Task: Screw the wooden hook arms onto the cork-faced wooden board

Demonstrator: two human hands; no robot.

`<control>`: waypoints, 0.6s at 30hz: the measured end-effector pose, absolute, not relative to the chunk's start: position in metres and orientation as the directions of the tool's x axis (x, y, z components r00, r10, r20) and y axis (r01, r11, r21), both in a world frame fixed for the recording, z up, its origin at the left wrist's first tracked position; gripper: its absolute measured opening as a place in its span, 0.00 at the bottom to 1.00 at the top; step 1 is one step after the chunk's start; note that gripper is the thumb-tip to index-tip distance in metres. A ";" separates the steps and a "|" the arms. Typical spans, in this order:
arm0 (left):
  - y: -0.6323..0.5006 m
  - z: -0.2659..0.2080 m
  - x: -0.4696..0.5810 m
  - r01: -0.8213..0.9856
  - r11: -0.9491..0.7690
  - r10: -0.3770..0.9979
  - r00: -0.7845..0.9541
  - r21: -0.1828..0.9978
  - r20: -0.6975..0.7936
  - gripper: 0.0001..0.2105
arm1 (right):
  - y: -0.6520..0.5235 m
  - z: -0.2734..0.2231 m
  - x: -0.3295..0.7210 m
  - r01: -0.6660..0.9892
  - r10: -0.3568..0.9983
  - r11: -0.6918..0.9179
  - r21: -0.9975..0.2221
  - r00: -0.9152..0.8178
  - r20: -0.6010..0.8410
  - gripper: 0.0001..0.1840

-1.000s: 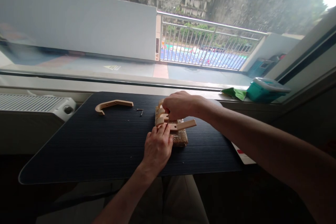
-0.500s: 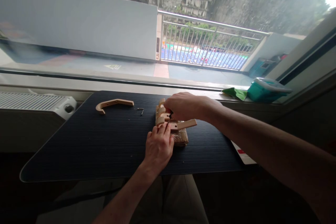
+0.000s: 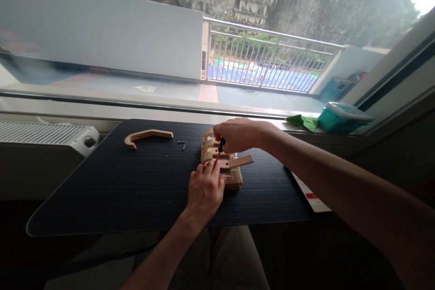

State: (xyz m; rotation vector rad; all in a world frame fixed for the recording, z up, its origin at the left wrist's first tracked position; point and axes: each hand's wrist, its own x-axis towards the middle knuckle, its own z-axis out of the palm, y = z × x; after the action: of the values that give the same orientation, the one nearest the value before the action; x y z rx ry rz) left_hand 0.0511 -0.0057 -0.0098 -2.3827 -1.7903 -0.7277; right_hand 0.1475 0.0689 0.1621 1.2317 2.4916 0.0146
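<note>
Has 2 bare hands close together in front of the body, the right set a little farther forward than the left. Slants the bare left forearm [image 3: 163,247] up from the lower edge, forward and to the right, with the left wrist [image 3: 190,223] nearly straight. Lays the left hand [image 3: 205,186] palm down, fingers pointing forward and slightly apart, thumb along the right side. Stretches the bare right forearm [image 3: 312,176] in from the right edge, long and diagonal. Curls the right hand [image 3: 235,135] into a closed grip (fingertips mostly hidden beneath), back upward, knuckles toward the left.
</note>
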 end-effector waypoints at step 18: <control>-0.005 -0.009 0.051 0.924 -0.319 0.887 0.213 0.212 0.410 0.19 | 0.060 0.161 0.144 0.754 0.773 0.627 0.194 -0.572 -0.274 0.15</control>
State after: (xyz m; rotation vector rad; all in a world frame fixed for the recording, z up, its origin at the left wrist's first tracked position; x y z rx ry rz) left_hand 0.0509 -0.0051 -0.0090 -2.3844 -1.7844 -0.7174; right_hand 0.1444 0.0596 0.1610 1.2253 2.5205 0.0792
